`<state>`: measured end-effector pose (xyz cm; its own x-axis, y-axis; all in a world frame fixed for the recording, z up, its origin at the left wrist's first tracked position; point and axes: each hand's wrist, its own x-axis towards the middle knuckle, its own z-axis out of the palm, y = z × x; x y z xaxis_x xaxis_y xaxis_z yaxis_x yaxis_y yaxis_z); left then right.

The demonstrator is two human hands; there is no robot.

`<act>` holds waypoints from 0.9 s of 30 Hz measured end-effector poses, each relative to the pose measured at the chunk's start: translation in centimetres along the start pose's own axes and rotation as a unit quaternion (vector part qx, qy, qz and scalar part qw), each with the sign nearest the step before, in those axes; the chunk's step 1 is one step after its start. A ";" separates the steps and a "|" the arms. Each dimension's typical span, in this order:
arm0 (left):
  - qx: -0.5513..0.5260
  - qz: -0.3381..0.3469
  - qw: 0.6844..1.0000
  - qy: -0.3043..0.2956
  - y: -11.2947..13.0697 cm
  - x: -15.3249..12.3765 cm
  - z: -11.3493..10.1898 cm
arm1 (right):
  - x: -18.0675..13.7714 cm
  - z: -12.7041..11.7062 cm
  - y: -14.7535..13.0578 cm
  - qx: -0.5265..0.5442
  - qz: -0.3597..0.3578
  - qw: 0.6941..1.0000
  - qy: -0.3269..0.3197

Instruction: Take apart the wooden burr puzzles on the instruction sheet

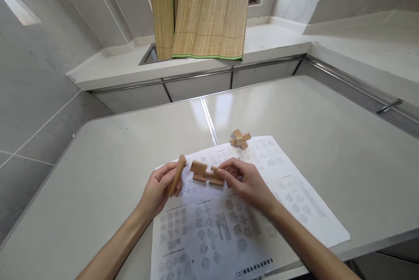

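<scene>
My left hand [157,187] is closed around a wooden puzzle stick [177,176], which stands tilted, its upper end leaning right. Between the thumb and fingers of my right hand [248,182] is the right end of a notched wooden puzzle piece [198,167]. Just below that piece, another wooden piece [199,178] shows close to the paper; whether the two touch, I cannot tell. Both hands are over a printed sheet [209,210] with small puzzle diagrams. At the sheet's far edge sits an interlocked wooden burr puzzle [240,139].
The sheet lies on a pale table [108,175] with a metal seam [208,121] across it. Beyond the table's far edge runs a white counter [271,46]. A bamboo mat [209,14] hangs over the counter, partly covering a sink [150,54].
</scene>
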<state>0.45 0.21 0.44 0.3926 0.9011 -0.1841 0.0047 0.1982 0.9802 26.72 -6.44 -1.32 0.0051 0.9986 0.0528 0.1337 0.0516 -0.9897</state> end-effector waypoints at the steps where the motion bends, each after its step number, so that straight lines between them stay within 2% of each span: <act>1: 0.049 0.012 0.999 0.019 0.1 -0.1 0.2 | 0.1 0.1 0.2 -0.020 0.002 0.999 0.037; 3: 0.143 0.038 0.989 0.027 0.1 -0.2 0.5 | 0.1 0.1 0.5 -0.058 0.003 0.994 0.091; 5: 0.222 0.069 0.973 0.003 0.1 -0.4 0.8 | 0.1 0.2 0.8 -0.090 -0.003 0.989 0.115; 9: 0.339 0.160 0.924 -0.072 0.0 -0.4 1.1 | 0.1 0.2 1.1 -0.135 -0.023 0.985 0.101; 16: 0.439 0.291 0.833 -0.172 -0.9 0.0 0.7 | -0.1 0.5 1.4 -0.198 -0.055 0.976 0.073; 19: 0.456 0.310 0.815 -0.175 -1.2 -0.1 0.6 | -0.2 0.5 1.4 -0.211 -0.070 0.972 0.073; 27: 0.498 0.345 0.783 -0.136 -1.5 -0.1 0.8 | -0.2 0.4 1.6 -0.235 -0.113 0.964 0.057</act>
<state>1.18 -0.50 -0.93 0.7990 0.5180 0.3053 0.3673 -0.8225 0.4343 26.50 -6.50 -2.97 0.0285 0.9530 0.3015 0.5783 0.2303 -0.7827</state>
